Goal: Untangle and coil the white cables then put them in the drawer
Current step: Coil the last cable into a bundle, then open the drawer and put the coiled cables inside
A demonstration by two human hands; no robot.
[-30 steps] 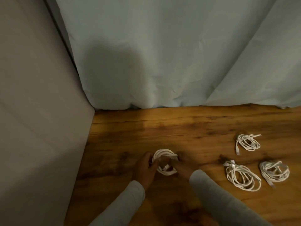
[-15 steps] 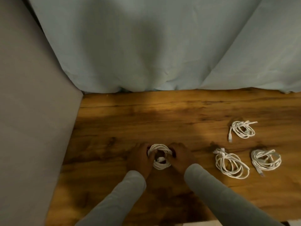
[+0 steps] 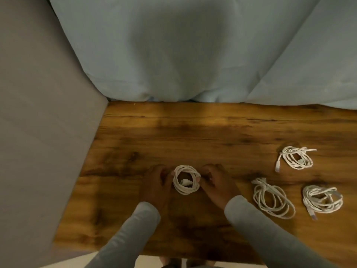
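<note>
A tightly coiled white cable [image 3: 186,179] lies on the wooden table [image 3: 212,132], its plug tucked in the middle of the coil. My left hand [image 3: 156,185] touches its left side and my right hand [image 3: 217,183] pinches its right side; both hold the coil. Three more white cable bundles lie to the right: a far one [image 3: 296,158], a loosely coiled one [image 3: 272,198] and one at the right edge [image 3: 321,199]. No drawer is in view.
A pale blue cloth [image 3: 183,55] hangs behind the table's far edge. A grey panel [image 3: 38,132] borders the table on the left. The table's near edge [image 3: 135,254] runs just below my sleeves.
The view has tilted down, so the table's near edge shows. My hands have stayed on the coil, and the coil looks tighter, lying flat on the table.
</note>
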